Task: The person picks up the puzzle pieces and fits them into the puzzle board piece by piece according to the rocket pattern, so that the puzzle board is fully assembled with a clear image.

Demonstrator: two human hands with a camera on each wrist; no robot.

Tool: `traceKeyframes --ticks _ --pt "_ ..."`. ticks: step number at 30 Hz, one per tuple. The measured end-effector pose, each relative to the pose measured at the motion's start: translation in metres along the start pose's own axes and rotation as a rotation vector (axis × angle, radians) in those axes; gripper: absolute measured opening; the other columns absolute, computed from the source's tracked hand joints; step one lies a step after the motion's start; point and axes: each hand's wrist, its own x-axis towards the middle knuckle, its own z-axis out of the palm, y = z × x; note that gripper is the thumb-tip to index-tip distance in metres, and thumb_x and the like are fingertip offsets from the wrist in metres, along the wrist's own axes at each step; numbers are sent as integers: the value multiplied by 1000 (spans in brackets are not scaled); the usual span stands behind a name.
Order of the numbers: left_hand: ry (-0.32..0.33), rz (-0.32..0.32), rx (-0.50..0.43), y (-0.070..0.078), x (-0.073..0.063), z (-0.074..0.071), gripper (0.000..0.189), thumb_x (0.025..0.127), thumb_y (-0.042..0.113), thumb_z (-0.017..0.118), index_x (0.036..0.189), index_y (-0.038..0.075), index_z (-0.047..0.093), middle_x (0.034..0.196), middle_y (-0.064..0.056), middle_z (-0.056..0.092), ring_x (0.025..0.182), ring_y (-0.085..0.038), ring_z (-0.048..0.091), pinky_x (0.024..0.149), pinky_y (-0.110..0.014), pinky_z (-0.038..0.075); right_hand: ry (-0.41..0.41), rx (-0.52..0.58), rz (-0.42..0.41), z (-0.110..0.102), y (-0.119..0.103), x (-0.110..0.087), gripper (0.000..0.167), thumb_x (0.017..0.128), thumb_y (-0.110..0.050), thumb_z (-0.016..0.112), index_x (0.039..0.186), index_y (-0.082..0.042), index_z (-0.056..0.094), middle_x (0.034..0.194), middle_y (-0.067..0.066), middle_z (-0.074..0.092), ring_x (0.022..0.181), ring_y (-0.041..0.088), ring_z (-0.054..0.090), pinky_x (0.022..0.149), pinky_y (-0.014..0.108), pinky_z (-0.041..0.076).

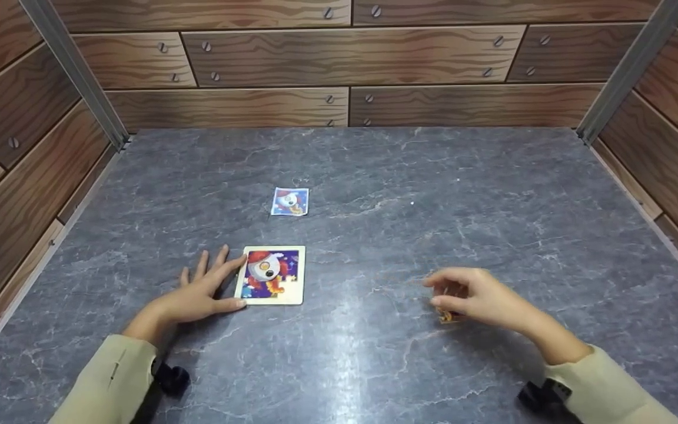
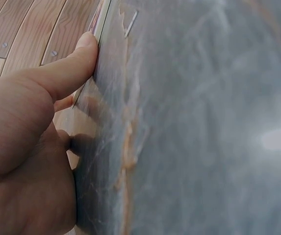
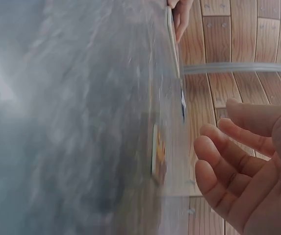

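Observation:
A cream-bordered jigsaw board [image 1: 292,297] with a cartoon picture lies flat on the table, its lower right part bare. My left hand [image 1: 198,297] rests at its left edge, fingers spread, index finger and thumb touching the border. In the left wrist view, the thumb [image 2: 84,54] presses along the board's side. Over on the right, my right hand [image 1: 477,297] hovers with loosely bent fingers and holds nothing. Partly hidden beneath it, an orange and dark puzzle piece [image 1: 449,317] lies on the table. The right wrist view shows this piece [image 3: 158,154] apart from the fingers.
Beyond the board lies a small picture card [image 1: 290,202] with a similar cartoon. The table [image 1: 362,365] has a grey marbled top. Wood-patterned walls [image 1: 345,59] enclose it at the back and both sides, with metal posts [image 1: 74,65] at the back corners.

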Motion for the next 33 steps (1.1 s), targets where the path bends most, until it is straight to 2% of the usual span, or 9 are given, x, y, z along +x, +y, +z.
traceKeyframes --ticks 7,12,18,21,33 --pt "4 -6 11 -1 0 1 84 84 54 59 151 25 17 154 -12 -14 133 -37 -26 95 -64 -22 5 -26 25 -7 14 -12 30 85 -21 69 109 -5 65 84 -4 64 75 11 59 64 25 50" --pt "6 -7 10 -1 0 1 84 84 54 59 151 25 17 154 -12 -14 134 -37 -26 95 -64 -21 17 -51 18 -10 22 -16 33 79 -17 74 107 -3 65 87 1 64 75 12 59 65 26 50" --pt "5 -4 -6 -2 0 1 84 84 52 60 151 25 17 154 -12 -14 134 -35 -26 96 -63 -21 -38 -146 -15 -9 27 -19 44 73 -24 79 108 -3 63 92 3 58 78 15 54 69 27 48" --pt "7 -6 0 -2 1 1 84 84 53 60 151 25 17 154 -12 -14 134 -36 -26 96 -63 -21 -60 -173 -1 -9 28 -17 45 71 -25 80 107 -4 62 91 2 54 78 14 51 69 27 46" --pt "0 -8 -2 -1 1 0 84 85 53 60 151 25 17 154 -12 -13 134 -36 -26 96 -63 -21 -106 -178 21 -8 31 -12 32 70 -23 79 91 -12 58 87 0 49 74 14 47 65 26 42"
